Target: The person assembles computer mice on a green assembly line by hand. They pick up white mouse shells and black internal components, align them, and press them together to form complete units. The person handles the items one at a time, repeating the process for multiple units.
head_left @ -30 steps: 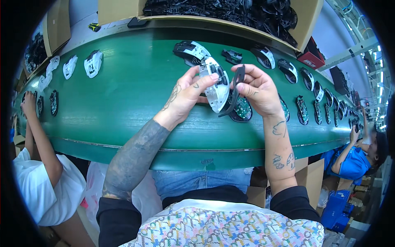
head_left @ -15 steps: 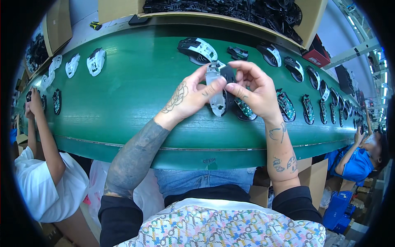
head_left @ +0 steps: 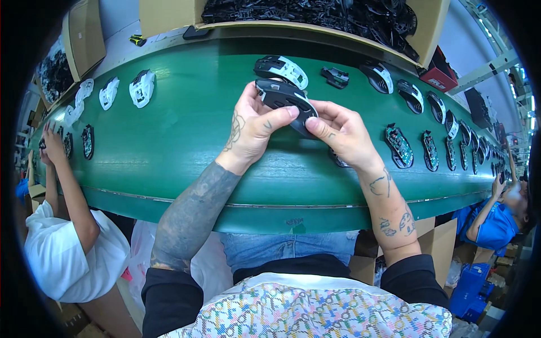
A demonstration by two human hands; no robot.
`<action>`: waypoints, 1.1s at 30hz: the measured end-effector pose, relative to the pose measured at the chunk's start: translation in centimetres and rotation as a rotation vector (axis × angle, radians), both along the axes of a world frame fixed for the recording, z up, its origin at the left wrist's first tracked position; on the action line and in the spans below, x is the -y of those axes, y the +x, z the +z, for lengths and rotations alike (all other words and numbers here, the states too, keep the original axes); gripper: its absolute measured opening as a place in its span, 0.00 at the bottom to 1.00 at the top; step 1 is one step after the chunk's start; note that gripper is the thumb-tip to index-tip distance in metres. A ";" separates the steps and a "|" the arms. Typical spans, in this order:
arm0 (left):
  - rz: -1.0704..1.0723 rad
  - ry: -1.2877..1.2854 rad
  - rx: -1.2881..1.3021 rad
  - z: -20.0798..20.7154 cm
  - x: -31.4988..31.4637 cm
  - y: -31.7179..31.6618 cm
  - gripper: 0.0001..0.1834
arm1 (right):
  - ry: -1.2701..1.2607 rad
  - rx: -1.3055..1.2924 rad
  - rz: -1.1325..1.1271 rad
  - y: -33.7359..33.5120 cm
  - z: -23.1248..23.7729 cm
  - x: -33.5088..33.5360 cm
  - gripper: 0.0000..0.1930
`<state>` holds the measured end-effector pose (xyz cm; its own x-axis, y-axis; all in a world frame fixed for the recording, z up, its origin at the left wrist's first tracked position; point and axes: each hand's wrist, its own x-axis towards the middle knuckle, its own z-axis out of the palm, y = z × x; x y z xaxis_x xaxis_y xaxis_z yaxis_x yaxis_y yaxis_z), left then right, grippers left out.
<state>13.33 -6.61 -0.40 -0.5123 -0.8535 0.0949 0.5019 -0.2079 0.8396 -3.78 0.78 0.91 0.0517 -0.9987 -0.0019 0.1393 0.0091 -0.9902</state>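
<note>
Above the green work surface (head_left: 186, 146), my left hand (head_left: 251, 129) and my right hand (head_left: 349, 135) hold a computer mouse shell (head_left: 280, 96) between them. Its dark outer side faces up. Both thumbs press on the near end, while the other fingers curl underneath, mostly hidden. Just beyond it lies a black-and-white mouse shell (head_left: 290, 72). A small black plastic part (head_left: 336, 78) rests to the right of that one. A mouse base with a circuit board (head_left: 340, 161) is largely covered by my right hand.
Mouse bases with green circuit boards (head_left: 399, 146) line up at right, below a row of black-and-white shells (head_left: 410, 96). White shells (head_left: 141, 88) lie at left. A carton (head_left: 434, 25) of black parts stands at the back. Co-workers sit left (head_left: 73, 248) and right (head_left: 490, 225).
The mouse shell has been turned over in my hands: its pale inner side faced up before, and its dark outside does now. My right fingers have closed round its near end.
</note>
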 end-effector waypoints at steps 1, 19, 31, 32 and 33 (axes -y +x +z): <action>0.008 -0.007 0.007 -0.1 0.1 0.1 0.30 | -0.017 -0.021 -0.015 0.2 0.0 -0.1 0.23; 0.157 0.102 -0.118 -1.8 8.4 4.5 0.23 | -0.436 -0.750 -0.320 0.2 0.1 0.8 0.19; 0.811 -0.986 0.882 -3.0 11.8 5.0 0.19 | -0.206 -1.294 -0.432 -7.1 -2.9 4.4 0.22; 0.801 -0.973 0.854 -2.4 10.7 4.5 0.18 | -0.149 -1.317 -0.438 -7.1 -2.3 4.3 0.20; 0.795 -0.955 0.830 -1.6 9.3 4.2 0.17 | -0.094 -1.339 -0.436 -6.8 -1.9 4.3 0.18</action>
<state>17.48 -15.90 -1.96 -0.1419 -0.7136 0.6861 -0.4591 0.6615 0.5931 -10.62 -3.52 -1.00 -0.2446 -0.9329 0.2642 -0.9199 0.1371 -0.3674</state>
